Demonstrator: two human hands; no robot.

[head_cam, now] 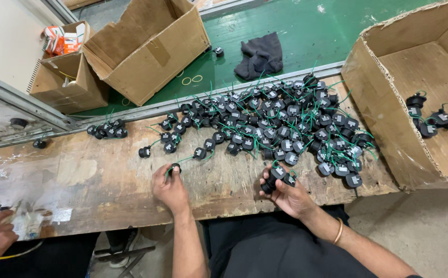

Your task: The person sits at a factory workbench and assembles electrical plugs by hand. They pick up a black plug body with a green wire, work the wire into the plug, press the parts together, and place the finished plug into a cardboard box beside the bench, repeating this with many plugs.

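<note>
The left hand (170, 188) has its grip pinched on one small black component (175, 167) with a green wire, low on the worn tabletop (95, 180). The right hand (285, 193) is clamped around a bunch of the same parts (278, 177). This looks like gathering from the big pile (285, 123); a further pick would call for teasing tangled wires apart

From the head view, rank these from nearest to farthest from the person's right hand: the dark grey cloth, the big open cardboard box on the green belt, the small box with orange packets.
Measured from the right hand:
1. Dark grey cloth, straight ahead on the green belt.
2. Big open cardboard box, ahead and to the left.
3. Small box with orange packets, far left, beside the big box.
</note>
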